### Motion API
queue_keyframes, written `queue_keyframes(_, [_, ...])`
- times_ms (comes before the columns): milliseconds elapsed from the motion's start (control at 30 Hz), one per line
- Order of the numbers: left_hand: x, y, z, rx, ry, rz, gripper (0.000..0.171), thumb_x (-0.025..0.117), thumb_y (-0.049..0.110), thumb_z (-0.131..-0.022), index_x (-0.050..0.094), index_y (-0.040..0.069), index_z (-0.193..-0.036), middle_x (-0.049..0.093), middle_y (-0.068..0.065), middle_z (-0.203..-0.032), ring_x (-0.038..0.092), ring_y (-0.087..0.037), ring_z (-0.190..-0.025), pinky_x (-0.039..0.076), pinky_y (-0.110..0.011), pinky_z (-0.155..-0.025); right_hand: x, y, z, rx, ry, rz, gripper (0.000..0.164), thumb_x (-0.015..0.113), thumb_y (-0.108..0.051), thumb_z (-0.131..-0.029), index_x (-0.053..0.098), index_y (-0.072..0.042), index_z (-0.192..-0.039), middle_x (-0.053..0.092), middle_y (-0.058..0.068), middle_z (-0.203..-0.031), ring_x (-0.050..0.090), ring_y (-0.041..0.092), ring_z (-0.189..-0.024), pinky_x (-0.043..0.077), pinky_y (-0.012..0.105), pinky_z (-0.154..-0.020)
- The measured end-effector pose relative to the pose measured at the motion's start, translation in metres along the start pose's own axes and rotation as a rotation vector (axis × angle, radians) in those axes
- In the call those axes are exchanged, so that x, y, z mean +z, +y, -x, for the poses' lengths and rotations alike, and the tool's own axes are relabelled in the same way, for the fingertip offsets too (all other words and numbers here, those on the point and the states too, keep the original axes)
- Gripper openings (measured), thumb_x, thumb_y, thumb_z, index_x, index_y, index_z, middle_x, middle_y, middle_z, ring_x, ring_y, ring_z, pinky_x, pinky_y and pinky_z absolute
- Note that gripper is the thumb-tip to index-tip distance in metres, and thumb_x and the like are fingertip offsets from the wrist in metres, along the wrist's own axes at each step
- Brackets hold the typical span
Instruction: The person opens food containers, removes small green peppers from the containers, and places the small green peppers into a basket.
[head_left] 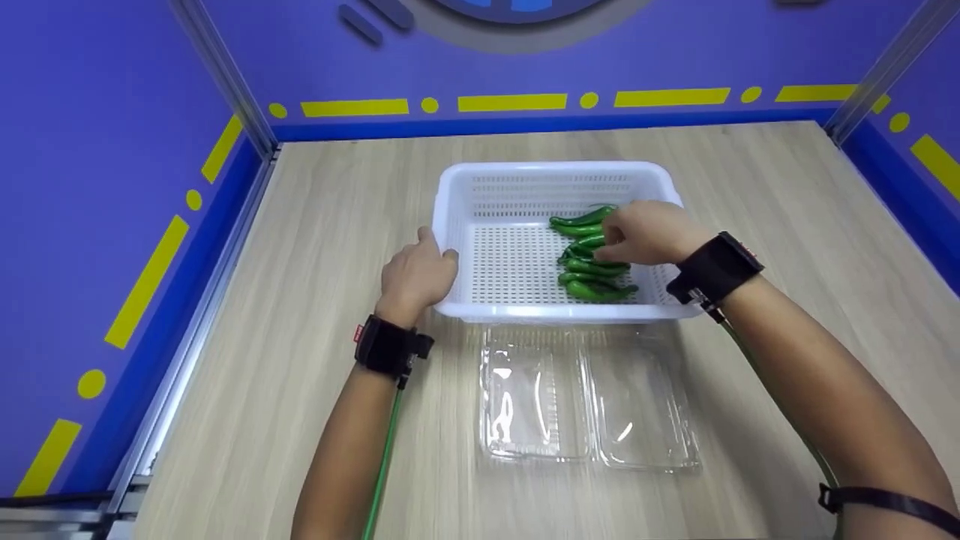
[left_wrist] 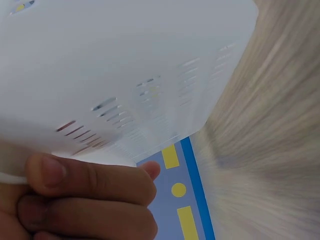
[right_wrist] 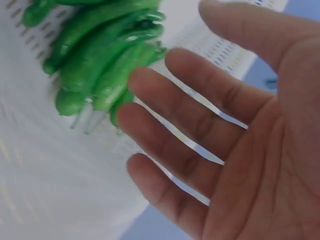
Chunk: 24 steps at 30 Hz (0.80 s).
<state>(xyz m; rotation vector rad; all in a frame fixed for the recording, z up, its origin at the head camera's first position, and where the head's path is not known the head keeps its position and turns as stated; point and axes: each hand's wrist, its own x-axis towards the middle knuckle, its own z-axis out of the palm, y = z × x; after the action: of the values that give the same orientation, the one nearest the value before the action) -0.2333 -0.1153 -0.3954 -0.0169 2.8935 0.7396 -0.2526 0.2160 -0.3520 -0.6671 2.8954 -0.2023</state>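
Note:
A white slotted plastic basket (head_left: 525, 311) stands on the table, and several green chili peppers (head_left: 592, 289) lie side by side in its right half. My left hand (head_left: 418, 274) grips the basket's left rim. Its curled fingers (left_wrist: 100, 182) show against the basket's outer wall (left_wrist: 150, 60) in the left wrist view. Over the peppers hovers my right hand (head_left: 651, 232), holding nothing. The right wrist view shows its fingers (right_wrist: 170, 130) spread and slightly bent, with the fingertips close to the peppers (right_wrist: 100, 75).
In front of the basket, a clear plastic clamshell box (head_left: 536, 401) lies unfolded, both halves flat on the wooden table (head_left: 322, 247). Blue panels (head_left: 360, 67) with yellow marks stand at the back and sides. A green cable (head_left: 385, 457) runs along each forearm.

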Motion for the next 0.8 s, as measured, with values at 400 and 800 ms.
queue_keyframes(400, [0.002, -0.012, 0.003, -0.01, 0.016, -0.018, 0.056, 0.04, 0.04, -0.101, 0.044, -0.003, -0.137, 0.068, -0.022, -0.101, 0.066, -0.035, -0.087, 0.052, -0.049, -0.074, -0.021, -0.01, 0.016, -0.026, 0.147, -0.151, 0.027, 0.074, -0.029, -0.092, 0.069, -0.003, -0.099, 0.072, 0.013, -0.098, 0.064, 0.026, -0.084, 0.053, 0.043, -0.077])
queue_keyframes(800, [0.007, -0.005, 0.013, 0.148, 0.135, -0.012, 0.074, 0.048, 0.054, -0.1, 0.025, 0.021, -0.162, 0.01, -0.014, -0.17, 0.028, -0.038, -0.152, 0.03, -0.061, -0.116, 0.017, -0.042, 0.04, 0.062, 0.178, -0.123, 0.095, 0.059, -0.067, -0.092, 0.028, -0.008, -0.16, 0.021, 0.021, -0.166, 0.016, 0.046, -0.153, 0.02, 0.069, -0.117])
